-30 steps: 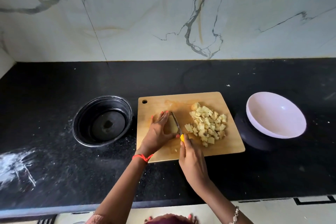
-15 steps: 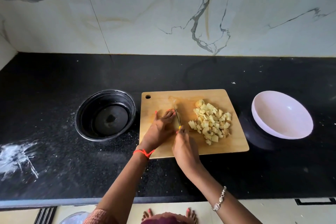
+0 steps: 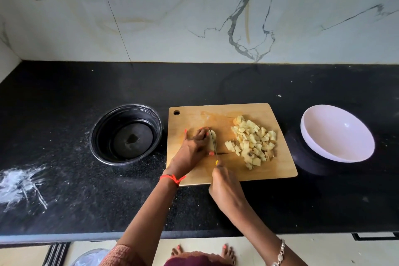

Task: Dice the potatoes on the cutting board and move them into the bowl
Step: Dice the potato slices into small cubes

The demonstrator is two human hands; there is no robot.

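Your left hand pins the last potato piece mid-board with fingertips touching the knife blade, which your right hand clamps in a closed grip, so any roll or slip could nick them before the white bowl fills.

countertop: black, speckled, white smear
wall: white marble, grey veins
cutting board: light tan wood
potato pieces: pale yellow
bowl: white
pot: black
wrist thread: orange-red
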